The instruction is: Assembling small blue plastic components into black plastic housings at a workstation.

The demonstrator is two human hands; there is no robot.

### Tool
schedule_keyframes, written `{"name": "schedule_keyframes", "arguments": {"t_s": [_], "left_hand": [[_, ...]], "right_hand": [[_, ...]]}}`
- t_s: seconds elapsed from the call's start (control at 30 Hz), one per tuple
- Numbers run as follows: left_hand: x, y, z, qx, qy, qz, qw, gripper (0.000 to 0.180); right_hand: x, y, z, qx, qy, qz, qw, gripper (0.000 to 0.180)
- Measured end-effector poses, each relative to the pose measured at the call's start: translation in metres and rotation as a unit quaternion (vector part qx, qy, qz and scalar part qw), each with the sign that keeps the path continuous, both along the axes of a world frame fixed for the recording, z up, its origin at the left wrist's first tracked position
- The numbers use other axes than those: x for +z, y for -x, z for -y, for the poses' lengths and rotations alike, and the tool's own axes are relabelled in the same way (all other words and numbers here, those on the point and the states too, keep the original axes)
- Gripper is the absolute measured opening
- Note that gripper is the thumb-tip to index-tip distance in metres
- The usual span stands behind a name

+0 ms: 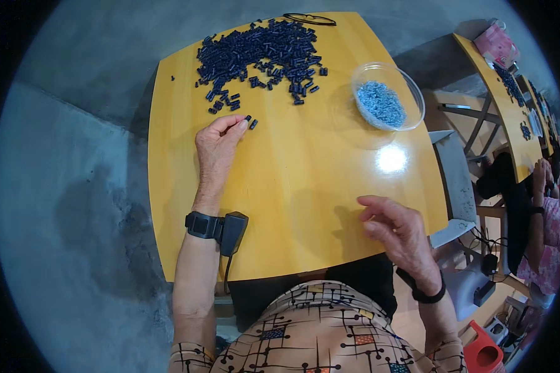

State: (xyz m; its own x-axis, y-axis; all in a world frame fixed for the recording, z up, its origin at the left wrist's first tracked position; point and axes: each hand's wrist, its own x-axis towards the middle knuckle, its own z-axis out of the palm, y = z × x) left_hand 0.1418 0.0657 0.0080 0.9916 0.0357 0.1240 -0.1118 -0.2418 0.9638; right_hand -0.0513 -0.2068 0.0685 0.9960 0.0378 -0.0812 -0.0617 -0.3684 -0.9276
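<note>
My left hand (pixel 221 140) is over the left middle of the table, its thumb and forefinger closed on a small dark cylindrical piece (pixel 248 118). A similar loose piece (pixel 253 125) lies on the tabletop just right of those fingertips. Beyond the hand spreads a large pile of small blue-black cylindrical pieces (pixel 255 53), with several strays along its near side. My right hand (pixel 397 233) hovers by the table's near right edge. Its thumb and forefinger are apart, and nothing shows between them.
On the yellow table (pixel 280 186), a clear round bowl (pixel 417 93) holds many tiny shiny silvery-blue pieces. Black-framed glasses (pixel 309 20) lie at the far edge. A concrete wall (pixel 62 186) stands left. Another person (pixel 544 230) sits at a neighbouring table (pixel 510 118) on the right.
</note>
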Motion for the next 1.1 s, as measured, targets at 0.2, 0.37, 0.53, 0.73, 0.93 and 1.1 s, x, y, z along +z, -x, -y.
{"name": "schedule_keyframes", "arguments": {"t_s": [0.2,0.37,0.53,0.73,0.93,1.1], "left_hand": [[0.001,0.007,-0.006,0.015,0.099,-0.055,0.993,0.019],[0.005,0.008,0.003,0.025,-0.059,-0.027,0.998,0.015],[-0.005,0.001,0.003,0.037,-0.139,0.095,0.985,0.018],[-0.004,-0.002,0.004,0.031,-0.181,0.134,0.974,0.018],[0.004,0.005,0.007,0.021,-0.153,0.179,0.972,0.019],[0.005,0.012,0.017,-0.042,-0.146,0.223,0.963,0.016]], "right_hand": [[0.023,-0.021,-0.035,0.111,-0.122,-0.06,0.985,0.032],[0.035,-0.035,-0.058,0.134,-0.185,-0.092,0.969,0.029],[0.036,-0.049,-0.058,0.173,-0.13,-0.055,0.975,0.028],[0.036,-0.087,-0.05,0.078,-0.237,-0.164,0.954,0.03],[0.001,-0.135,-0.039,0.065,0.178,0.185,0.964,0.026],[0.0,-0.166,-0.058,0.069,0.28,0.254,0.923,0.017]]}}
